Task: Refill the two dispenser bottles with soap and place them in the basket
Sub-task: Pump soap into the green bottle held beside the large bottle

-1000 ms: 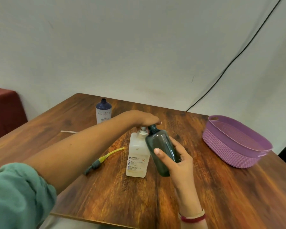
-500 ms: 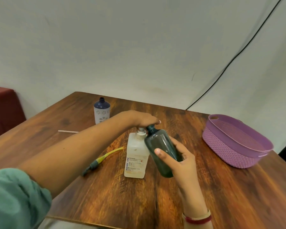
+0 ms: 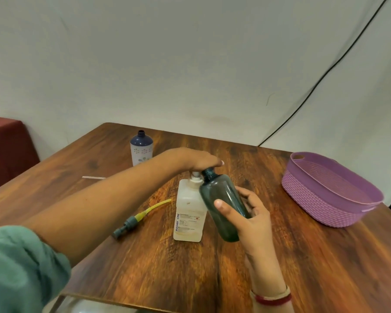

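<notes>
Filling looks barely begun: the left hand (image 3: pixel 196 160) presses, fingers fairly flat, on the pump of the translucent soap bottle (image 3: pixel 189 213). The right hand (image 3: pixel 251 213) grips the smooth dark teal bottle (image 3: pixel 221 199), tilted with its neck at the spout. Beyond the left hand the blue-topped bottle (image 3: pixel 141 150) stands uncapped. Right of both hands, the woven purple basket (image 3: pixel 325 199) holds neither bottle.

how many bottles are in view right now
3. A blue-topped white floral plastic bottle stands uncapped farthest back; a pale square pump bottle stands centrally under the left hand; a dark teal translucent bottle is held tilted in the right hand.
</notes>
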Demonstrator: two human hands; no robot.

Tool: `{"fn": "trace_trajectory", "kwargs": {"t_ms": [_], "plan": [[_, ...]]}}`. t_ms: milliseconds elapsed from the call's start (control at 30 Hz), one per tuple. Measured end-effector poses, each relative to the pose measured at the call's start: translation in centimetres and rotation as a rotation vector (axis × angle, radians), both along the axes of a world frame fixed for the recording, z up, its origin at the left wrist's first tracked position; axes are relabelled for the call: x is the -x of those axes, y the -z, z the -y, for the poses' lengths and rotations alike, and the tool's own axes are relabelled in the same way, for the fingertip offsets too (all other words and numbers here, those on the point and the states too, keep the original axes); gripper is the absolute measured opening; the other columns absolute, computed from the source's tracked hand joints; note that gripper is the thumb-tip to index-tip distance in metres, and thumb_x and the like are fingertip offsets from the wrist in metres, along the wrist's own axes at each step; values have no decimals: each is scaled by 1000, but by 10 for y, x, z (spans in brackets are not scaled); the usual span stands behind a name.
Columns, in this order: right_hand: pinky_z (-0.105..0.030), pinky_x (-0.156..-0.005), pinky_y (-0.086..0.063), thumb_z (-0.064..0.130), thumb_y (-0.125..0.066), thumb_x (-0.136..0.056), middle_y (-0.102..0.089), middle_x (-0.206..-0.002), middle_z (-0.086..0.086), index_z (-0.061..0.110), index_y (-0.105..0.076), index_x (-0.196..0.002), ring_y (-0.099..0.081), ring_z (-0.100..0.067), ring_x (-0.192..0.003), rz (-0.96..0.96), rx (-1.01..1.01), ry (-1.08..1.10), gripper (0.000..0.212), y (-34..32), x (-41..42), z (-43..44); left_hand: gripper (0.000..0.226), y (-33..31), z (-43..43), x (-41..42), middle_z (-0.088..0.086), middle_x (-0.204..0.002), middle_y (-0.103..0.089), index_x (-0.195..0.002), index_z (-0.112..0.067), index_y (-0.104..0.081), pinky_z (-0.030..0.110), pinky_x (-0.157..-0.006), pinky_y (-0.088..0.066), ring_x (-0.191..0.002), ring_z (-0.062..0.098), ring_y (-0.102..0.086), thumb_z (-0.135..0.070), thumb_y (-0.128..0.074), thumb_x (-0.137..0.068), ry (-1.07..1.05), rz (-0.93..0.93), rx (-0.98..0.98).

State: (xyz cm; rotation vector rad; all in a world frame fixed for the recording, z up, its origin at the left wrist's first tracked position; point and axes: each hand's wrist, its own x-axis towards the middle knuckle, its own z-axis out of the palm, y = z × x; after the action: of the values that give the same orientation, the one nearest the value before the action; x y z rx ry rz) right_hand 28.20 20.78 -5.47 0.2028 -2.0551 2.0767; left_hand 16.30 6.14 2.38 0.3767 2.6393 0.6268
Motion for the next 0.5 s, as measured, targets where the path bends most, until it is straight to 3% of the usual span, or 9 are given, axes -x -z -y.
{"fn": "trace_trajectory", "kwargs": {"t_ms": [67,133,200,300,400,500], "plan": [[-14,-54,-52,40,-91,-49,-69,-85,27,28,-60,-105,-68,2,-78,20,33,-9,65,2,-2,1,54,-4,-2,-5,11,-121,-57,-115,-14,-58,30,-86,-35,-88,13,-53,-49,-20,-100,17,-30,35],[-14,-52,-51,39,-90,-51,-70,-82,27,24,-58,-107,-69,1,-76,23,48,-20,65,-1,-5,2,61,-14,-5,-7,14,-133,-51,-126,-12,-53,40,-100,-32,-111,23,-51,-53,-17,-98,40,6,92],[-14,-52,-52,41,-84,-50,-68,-81,31,26,-58,-105,-68,4,-75,17,49,-21,62,-6,-5,2,67,-26,-5,-8,14,-138,-46,-134,-10,-46,43,-103,-30,-122,28,-45,-57,-17,-97,85,63,158],[-13,-53,-52,44,-78,-48,-66,-82,34,28,-59,-102,-66,6,-77,5,47,-13,60,-9,-4,2,63,-27,-6,-7,7,-112,-53,-128,-14,-51,35,-90,-33,-98,18,-50,-57,-19,-97,108,45,134],[-14,-54,-52,46,-80,-46,-66,-84,33,28,-61,-100,-67,5,-78,0,46,3,60,-4,-5,4,38,-10,-3,-2,0,-85,-53,-92,-21,-55,25,-67,-39,-71,11,-49,-43,-26,-101,29,36,57],[-17,-55,-54,44,-80,-48,-68,-85,29,28,-61,-99,-68,2,-79,5,56,16,57,1,-7,5,35,-6,-5,-4,-2,-81,-51,-84,-23,-51,20,-55,-32,-68,8,-47,-38,-26,-102,33,14,87]]}}
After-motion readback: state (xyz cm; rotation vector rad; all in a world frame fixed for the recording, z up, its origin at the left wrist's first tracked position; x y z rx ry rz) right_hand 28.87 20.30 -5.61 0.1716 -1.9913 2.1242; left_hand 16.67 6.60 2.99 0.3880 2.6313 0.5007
